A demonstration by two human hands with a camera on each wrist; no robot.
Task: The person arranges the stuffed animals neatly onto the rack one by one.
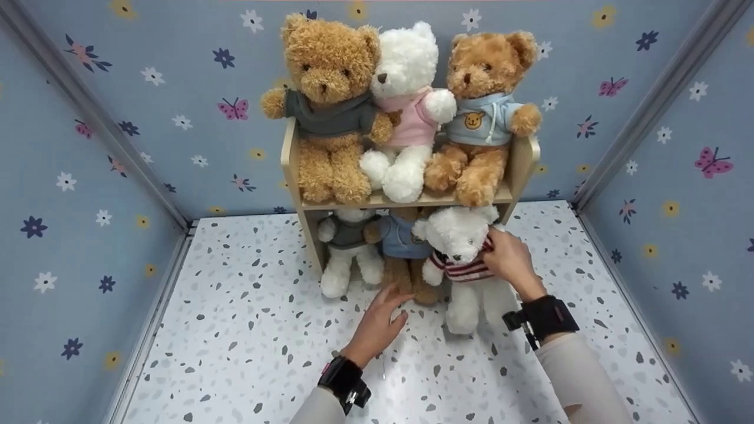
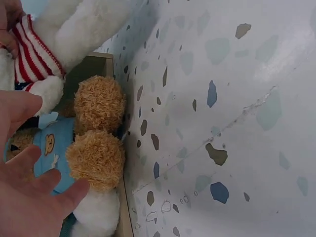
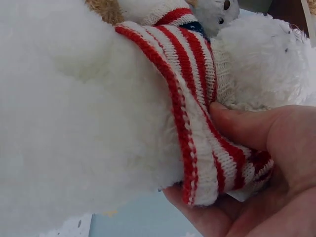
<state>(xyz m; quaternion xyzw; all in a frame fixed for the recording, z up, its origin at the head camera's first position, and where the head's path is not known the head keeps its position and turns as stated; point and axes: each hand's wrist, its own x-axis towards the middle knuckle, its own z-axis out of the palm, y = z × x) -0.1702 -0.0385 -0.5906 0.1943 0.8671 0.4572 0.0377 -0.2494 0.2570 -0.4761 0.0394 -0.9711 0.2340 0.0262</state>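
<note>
A white teddy bear point(image 1: 465, 235) in a red-and-white striped sweater point(image 3: 192, 64) stands at the right front of the small wooden shelf. My right hand point(image 1: 509, 259) grips it by the side, thumb on the knitted stripes and fingers behind. My left hand point(image 1: 380, 324) has its fingers spread, close to the feet of a brown teddy bear point(image 1: 406, 241) in a light blue hoodie on the lower level. In the left wrist view, that bear's furry feet point(image 2: 96, 158) lie just beyond my fingers. Left of it sits a white bear point(image 1: 336, 274) in a dark grey top.
On the shelf's upper board point(image 1: 389, 206) sit a brown bear point(image 1: 333, 106) in dark grey, a white bear point(image 1: 403, 112) in pink and a brown bear point(image 1: 483, 118) in a light blue hoodie. Flowered blue walls point(image 1: 76, 235) enclose the speckled floor point(image 1: 235, 330) on three sides.
</note>
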